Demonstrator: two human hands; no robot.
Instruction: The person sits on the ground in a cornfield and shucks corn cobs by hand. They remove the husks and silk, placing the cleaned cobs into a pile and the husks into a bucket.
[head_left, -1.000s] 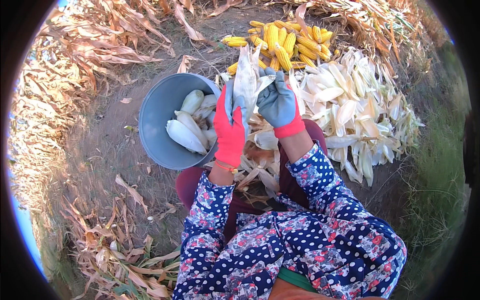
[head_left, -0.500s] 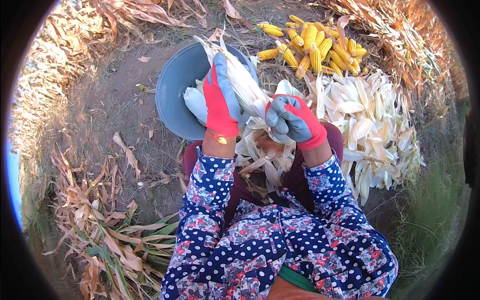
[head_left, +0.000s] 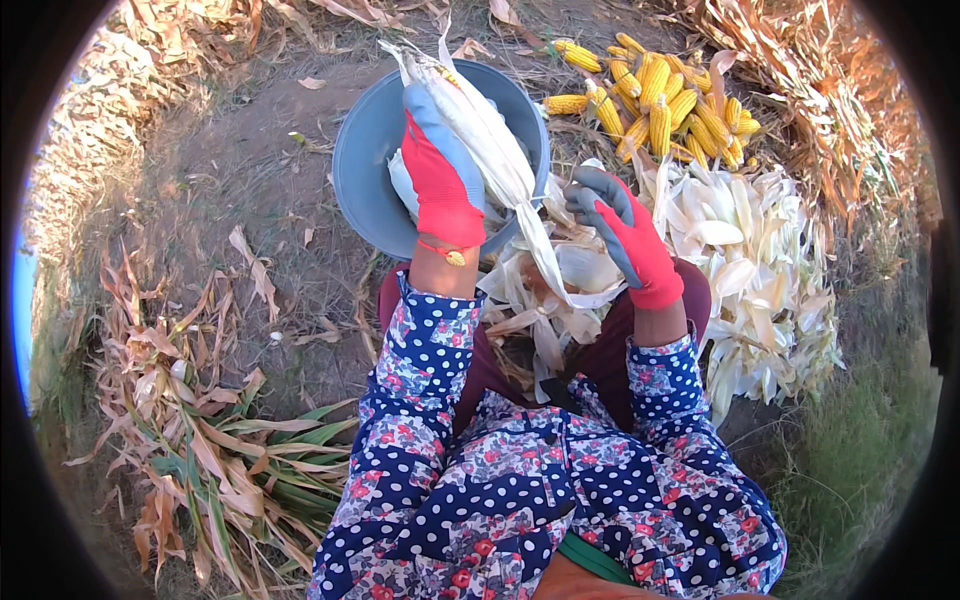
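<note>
My left hand (head_left: 442, 180), in a red and grey work glove, is wrapped round an ear of corn (head_left: 483, 135) in its pale husk. A little yellow shows near the upper tip of the ear. From its lower end a loose strip of husk (head_left: 545, 255) hangs down toward my lap. Under the ear stands a grey bucket (head_left: 363, 170), with another pale-husked ear partly hidden behind my glove. To the right of the ear, my gloved right hand (head_left: 632, 238) is apart from it, fingers bent but not closed on anything I can see.
Husked yellow corn ears (head_left: 660, 110) are heaped at the far right. Nearer lies a large pile of pale husks (head_left: 750, 260), with more husks (head_left: 540, 290) between my knees. Dry leafy stalks (head_left: 215, 450) lie at the near left, and others (head_left: 800, 70) behind the yellow heap.
My right hand has come away from the ear's lower end, moving right and loosening its fingers. A husk strip now dangles there. My left hand still grips the ear.
</note>
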